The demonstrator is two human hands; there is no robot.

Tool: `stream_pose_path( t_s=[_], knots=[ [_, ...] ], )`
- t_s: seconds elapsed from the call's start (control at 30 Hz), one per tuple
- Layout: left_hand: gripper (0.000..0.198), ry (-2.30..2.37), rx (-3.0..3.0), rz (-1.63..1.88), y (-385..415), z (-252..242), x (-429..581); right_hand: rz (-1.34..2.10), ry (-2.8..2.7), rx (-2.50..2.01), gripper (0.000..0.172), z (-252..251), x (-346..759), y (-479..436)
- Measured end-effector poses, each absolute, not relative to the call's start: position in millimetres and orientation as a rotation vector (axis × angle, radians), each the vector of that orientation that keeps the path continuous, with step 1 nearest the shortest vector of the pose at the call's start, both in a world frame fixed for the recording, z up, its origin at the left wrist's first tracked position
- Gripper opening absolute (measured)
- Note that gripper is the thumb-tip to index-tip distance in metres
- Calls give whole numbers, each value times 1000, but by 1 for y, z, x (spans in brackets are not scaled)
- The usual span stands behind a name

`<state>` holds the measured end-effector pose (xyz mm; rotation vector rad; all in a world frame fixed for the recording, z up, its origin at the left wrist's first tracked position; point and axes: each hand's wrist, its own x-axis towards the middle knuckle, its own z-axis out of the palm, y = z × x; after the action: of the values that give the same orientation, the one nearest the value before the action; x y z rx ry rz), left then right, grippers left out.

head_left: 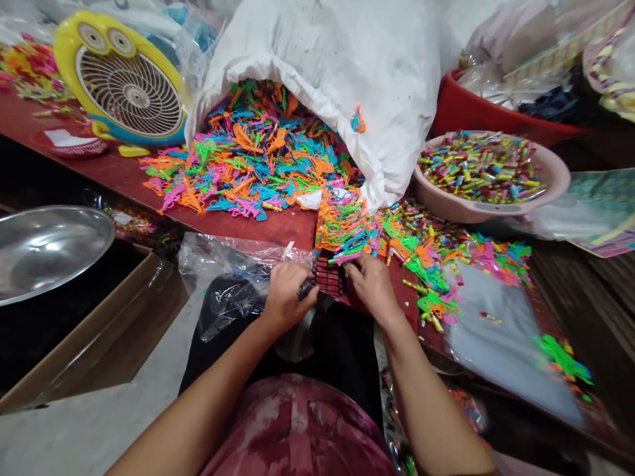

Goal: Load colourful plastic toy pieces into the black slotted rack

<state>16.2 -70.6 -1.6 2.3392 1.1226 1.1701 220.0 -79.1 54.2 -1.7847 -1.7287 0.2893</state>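
A lined-up batch of coloured plastic pieces (350, 221) lies over the far part of a dark wire rack (328, 277) at the near edge of the red worktop (126, 175), while the rack's near rungs are bare. Judging by that, only a small share is arranged; a big loose heap (258, 152) remains, spilling from the white sack (317, 39) beyond. Both forearms reach forward from the near side, converging on the rack. The left hand (290, 294) has its grip curled round a dark handle (306, 288); the right hand (370, 284) bends inward beside the batch, but its fingertips are too obscured to tell whether they hold anything.
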Motion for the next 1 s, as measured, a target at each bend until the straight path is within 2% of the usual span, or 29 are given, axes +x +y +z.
stream_pose_path(
  t_s=[0.13, 0.33, 0.7, 1.0],
  knots=[
    [18, 1118, 2343, 1174, -71, -1, 16, 384, -1636, -1676, 24, 50, 226, -81],
    [17, 1132, 2332, 1183, -71, -2, 16, 292, -1624, -1816, 29, 49, 234, -83],
    [16, 1119, 2319, 1144, -69, 0, 16, 284, -1616, -1582, 17, 35, 222, -86],
    [16, 1126, 2281, 1109, -70, 1, 16, 207, -1603, -1591, 17, 28, 218, -87]
  ],
)
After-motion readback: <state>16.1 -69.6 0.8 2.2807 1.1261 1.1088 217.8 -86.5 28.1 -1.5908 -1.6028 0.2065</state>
